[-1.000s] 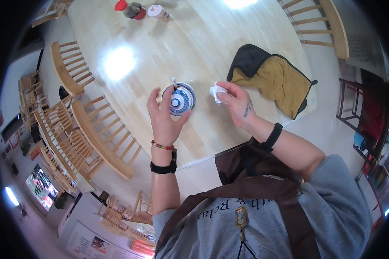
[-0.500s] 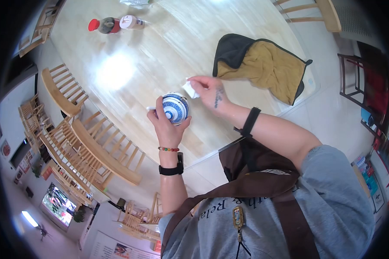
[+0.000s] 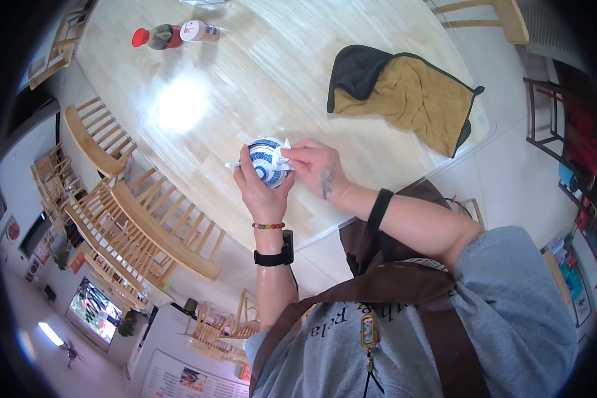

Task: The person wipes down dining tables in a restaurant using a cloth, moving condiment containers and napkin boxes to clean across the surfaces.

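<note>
A small blue-and-white patterned lidded jar (image 3: 264,147) is gripped by my left hand (image 3: 262,194), whose fingers and thumb wrap round its sides. A short white piece sticks out on the jar's left; I cannot tell if it is a spout or a spoon handle. My right hand (image 3: 317,169) pinches a crumpled white tissue (image 3: 282,156) and presses it against the jar's right side. The tissue covers part of the jar's surface there.
Both hands are over a pale wood table (image 3: 232,86). A brown-and-grey cloth (image 3: 418,93) lies to the right. A red-capped bottle (image 3: 162,37) and a white-capped container (image 3: 199,31) lie at the far left. Wooden chairs (image 3: 169,229) line the table's left side.
My right hand has moved left and down, bringing the tissue from beside the jar into contact with it. The left hand still grips the jar, in nearly the same place.
</note>
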`<state>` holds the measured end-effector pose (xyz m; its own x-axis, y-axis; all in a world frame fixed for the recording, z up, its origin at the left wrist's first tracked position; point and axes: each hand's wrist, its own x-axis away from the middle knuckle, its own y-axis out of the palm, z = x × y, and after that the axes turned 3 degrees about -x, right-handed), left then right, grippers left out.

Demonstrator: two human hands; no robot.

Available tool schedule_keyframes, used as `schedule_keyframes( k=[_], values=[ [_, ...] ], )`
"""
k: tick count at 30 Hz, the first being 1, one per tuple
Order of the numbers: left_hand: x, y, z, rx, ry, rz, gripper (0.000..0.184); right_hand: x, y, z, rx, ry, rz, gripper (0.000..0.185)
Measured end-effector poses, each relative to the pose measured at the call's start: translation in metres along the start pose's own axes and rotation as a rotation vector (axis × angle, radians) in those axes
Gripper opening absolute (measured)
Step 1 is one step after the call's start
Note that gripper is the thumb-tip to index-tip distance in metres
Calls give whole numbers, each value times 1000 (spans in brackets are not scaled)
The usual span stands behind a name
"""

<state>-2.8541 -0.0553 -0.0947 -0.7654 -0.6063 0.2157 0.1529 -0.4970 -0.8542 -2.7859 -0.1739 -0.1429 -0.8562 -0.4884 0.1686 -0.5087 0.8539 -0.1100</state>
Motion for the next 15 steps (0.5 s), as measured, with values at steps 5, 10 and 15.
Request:
schedule_keyframes(
  k=[5,10,15],
  values=[
    [-5,-10,-1,14,-25,-137,114,-25,-36,19,-391,430,-96,19],
    [-9,-17,-9,9,19,-224,115,-60,-33,12,-236,308,-134,21],
    [-6,-9,3,-15,-54,-117,113,-36,7,11,-57,94,-19,20]
  ],
)
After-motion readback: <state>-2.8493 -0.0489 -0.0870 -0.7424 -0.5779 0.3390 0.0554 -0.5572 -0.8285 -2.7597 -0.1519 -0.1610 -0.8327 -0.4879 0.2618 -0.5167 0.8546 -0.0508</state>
